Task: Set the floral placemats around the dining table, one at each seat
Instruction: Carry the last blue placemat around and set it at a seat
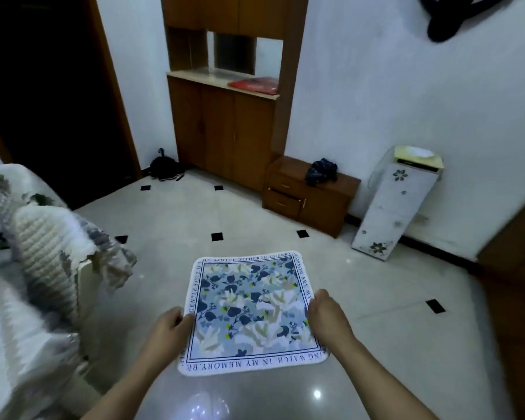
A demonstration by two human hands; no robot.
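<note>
A square floral placemat (250, 310), blue and white with a lettered border, hangs flat in the air above the tiled floor. My left hand (170, 327) grips its left edge. My right hand (328, 313) grips its right edge. A chair (52, 244) with a white knitted cover stands at the left, and a white-covered table edge (15, 353) shows at the lower left, blurred.
A tall wooden cabinet (225, 131) with a red item (255, 85) on its counter stands against the far wall. A low wooden drawer unit (309, 198) and a leaning white flowered box (394, 204) sit to the right. A dark doorway (49, 95) opens at left.
</note>
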